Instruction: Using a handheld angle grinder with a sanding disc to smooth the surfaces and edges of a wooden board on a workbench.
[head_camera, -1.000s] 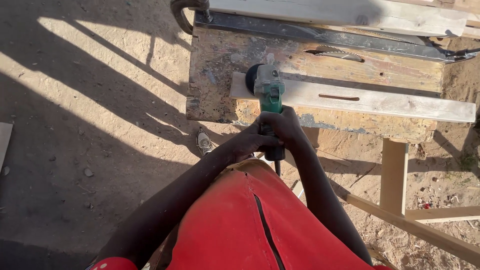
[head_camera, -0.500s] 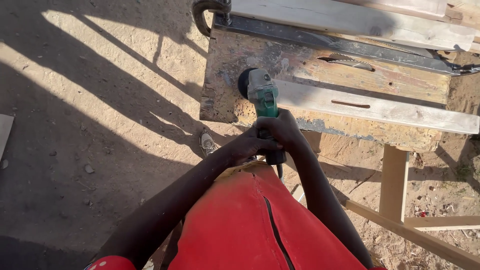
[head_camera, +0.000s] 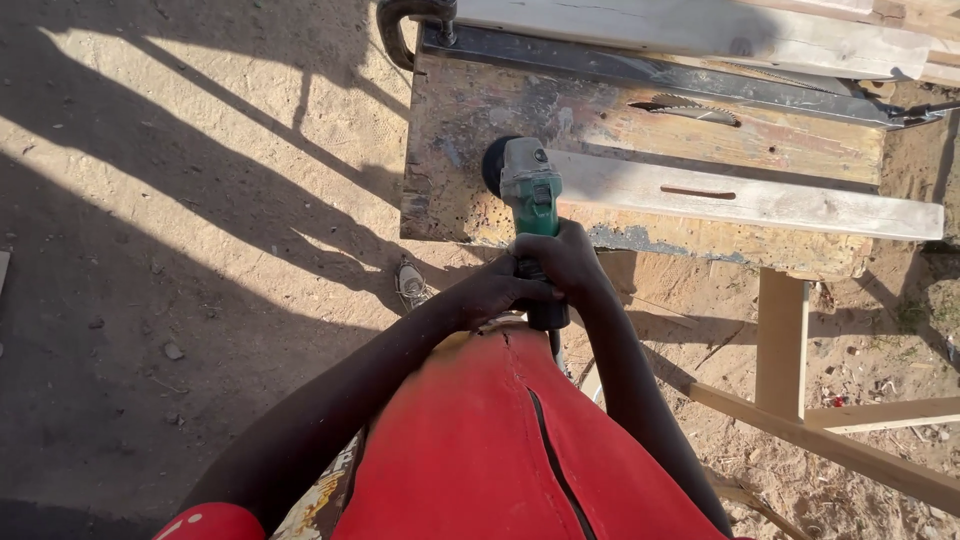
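Both my hands grip the handle of a green and grey angle grinder (head_camera: 530, 188). My left hand (head_camera: 497, 290) wraps the handle from the left and my right hand (head_camera: 562, 258) clasps it from above. The grinder's black disc sits at the left end of a pale wooden plank (head_camera: 760, 203) with a narrow slot in it. The plank lies along a worn, paint-stained workbench (head_camera: 470, 110).
A circular saw blade (head_camera: 685, 105) pokes up through the bench top. A dark metal rail (head_camera: 650, 80) and another pale plank (head_camera: 690, 25) lie at the back, with a clamp (head_camera: 398, 25) at the left corner. Wooden bench legs (head_camera: 780, 340) stand on sandy ground.
The grinder's head slid from on top of the plank's left end to just past that end. Both hands kept their grip throughout.
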